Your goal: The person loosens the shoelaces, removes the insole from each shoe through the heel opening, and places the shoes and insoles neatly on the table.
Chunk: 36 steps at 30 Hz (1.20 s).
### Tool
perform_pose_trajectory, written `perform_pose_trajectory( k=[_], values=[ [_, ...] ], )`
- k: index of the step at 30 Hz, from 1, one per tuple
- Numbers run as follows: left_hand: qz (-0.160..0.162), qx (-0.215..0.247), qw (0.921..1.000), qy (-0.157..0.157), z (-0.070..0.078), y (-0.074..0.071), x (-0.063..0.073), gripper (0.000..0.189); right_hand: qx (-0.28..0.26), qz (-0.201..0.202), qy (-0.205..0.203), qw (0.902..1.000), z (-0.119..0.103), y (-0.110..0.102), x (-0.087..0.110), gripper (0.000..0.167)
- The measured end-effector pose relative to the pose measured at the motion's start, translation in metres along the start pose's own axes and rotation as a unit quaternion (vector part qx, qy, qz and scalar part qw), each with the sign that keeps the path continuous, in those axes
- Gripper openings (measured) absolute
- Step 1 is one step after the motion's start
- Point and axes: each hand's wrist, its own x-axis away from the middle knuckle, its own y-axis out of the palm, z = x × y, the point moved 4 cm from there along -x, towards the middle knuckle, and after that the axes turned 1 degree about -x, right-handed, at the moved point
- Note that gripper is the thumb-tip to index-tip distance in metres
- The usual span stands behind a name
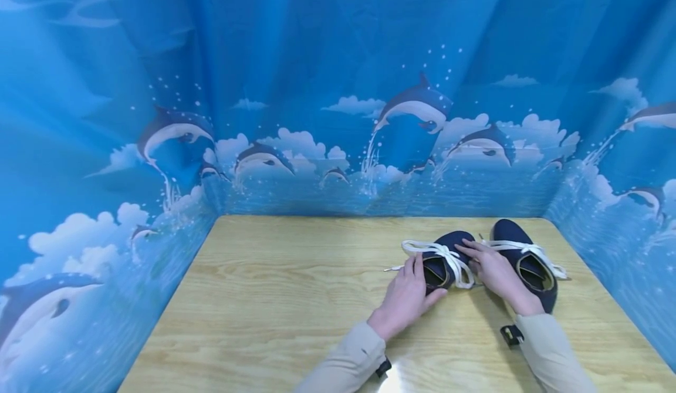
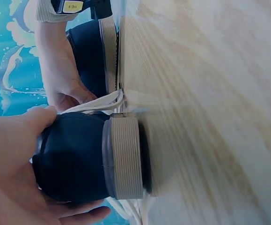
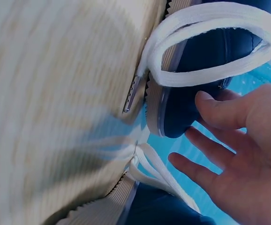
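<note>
A dark blue shoe (image 1: 455,240) stands on the table, its white laces (image 1: 449,256) tied in a bow. My left hand (image 1: 405,296) grips its heel, thumb on one side and fingers on the other; the left wrist view shows the heel (image 2: 74,159) in that hand. At the toe end, my right hand (image 1: 493,271) touches the shoe with loosely spread fingers. Seen from the right wrist, the thumb (image 3: 210,104) rests against the toe (image 3: 184,112). Just right of this hand stands the matching shoe (image 1: 509,233), also laced in white, partly behind the wrist.
The light wooden table (image 1: 274,299) reaches to the left and front. A blue curtain (image 1: 327,88) printed with dolphins encloses the back and sides. One lace tip (image 1: 391,269) lies out to the left of the held shoe. Both shoes are near the table's back right corner.
</note>
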Motion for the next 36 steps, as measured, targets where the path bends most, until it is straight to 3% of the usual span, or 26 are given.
perform_pose_trajectory(
  k=[5,11,19,30,36],
  values=[
    [-0.004,-0.019,0.9998,0.01,-0.006,-0.004,0.0,0.086,0.0,0.004,0.0,1.0,-0.002,0.001,0.0,0.047],
    [-0.023,0.016,0.9996,0.01,-0.017,-0.009,0.0,0.082,0.016,0.017,-0.006,0.9997,-0.007,0.003,0.005,0.044],
    [-0.037,0.045,0.9982,-0.008,-0.032,-0.013,0.003,0.082,0.009,0.068,-0.033,0.9971,-0.021,0.007,0.014,0.042],
    [-0.061,0.095,0.993,-0.034,-0.044,-0.009,0.004,0.086,0.029,0.074,-0.025,0.9965,-0.031,0.009,0.018,0.041],
    [-0.078,0.126,0.989,-0.01,-0.058,-0.012,0.005,0.083,0.038,0.106,-0.039,0.9929,-0.042,0.008,0.025,0.04]
  ],
)
